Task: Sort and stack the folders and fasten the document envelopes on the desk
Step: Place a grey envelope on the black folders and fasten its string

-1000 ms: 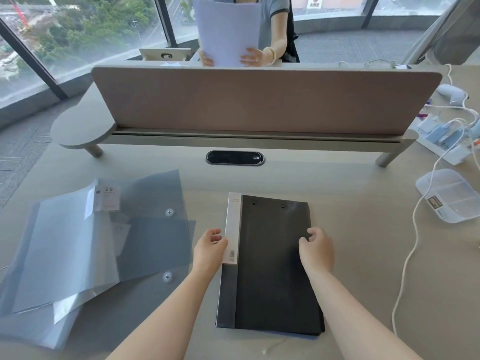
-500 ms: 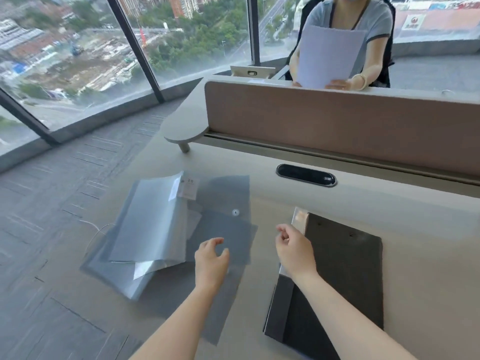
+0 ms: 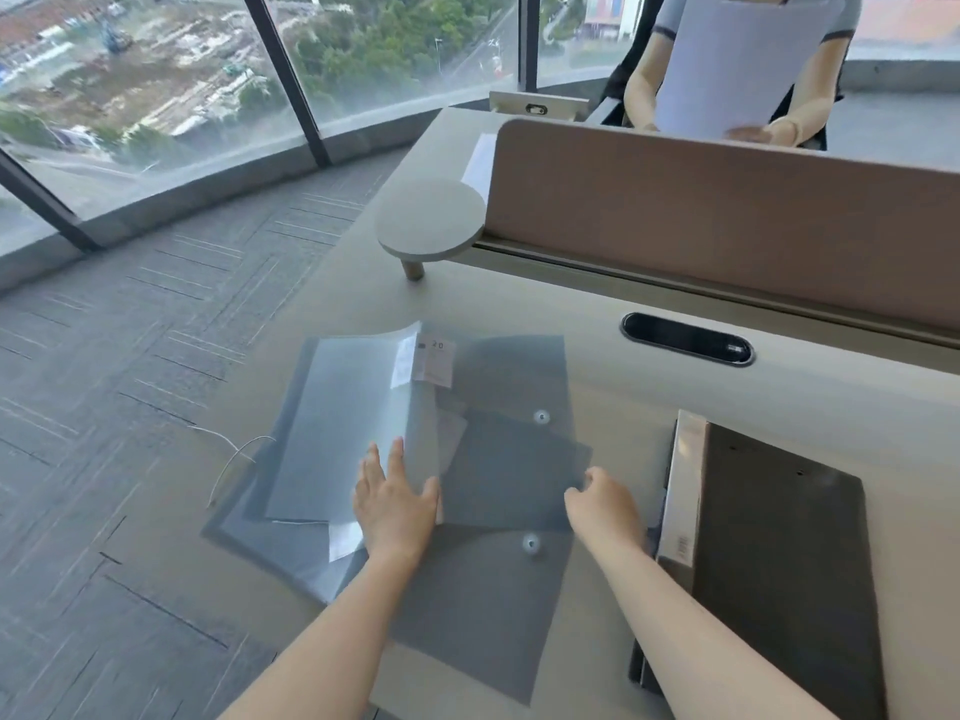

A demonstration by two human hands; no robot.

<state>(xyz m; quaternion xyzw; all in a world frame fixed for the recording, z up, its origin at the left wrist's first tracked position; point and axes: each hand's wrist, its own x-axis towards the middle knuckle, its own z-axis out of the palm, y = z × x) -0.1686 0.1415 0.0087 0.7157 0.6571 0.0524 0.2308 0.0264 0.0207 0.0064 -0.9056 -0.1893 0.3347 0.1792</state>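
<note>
A loose pile of translucent grey document envelopes (image 3: pixel 509 470) with snap buttons lies on the desk's left part. A pale clear folder (image 3: pixel 343 428) with a white label rests on top of the pile. My left hand (image 3: pixel 395 506) lies flat and open on the lower edge of the clear folder. My right hand (image 3: pixel 605 504) hovers at the right corner of a grey envelope, fingers curled, and it is unclear whether it grips the edge. A black folder (image 3: pixel 779 553) with a silver spine lies flat to the right, touched by neither hand.
A brown divider screen (image 3: pixel 727 226) runs along the desk's back, with a black cable port (image 3: pixel 685 345) before it. A person behind it holds white paper (image 3: pixel 727 59). A thin white wire (image 3: pixel 234 459) hangs off the desk's left edge, beyond which is carpeted floor.
Both hands left the black folder and moved left onto the envelope pile. The view swung left with them, so the black folder now sits at the right.
</note>
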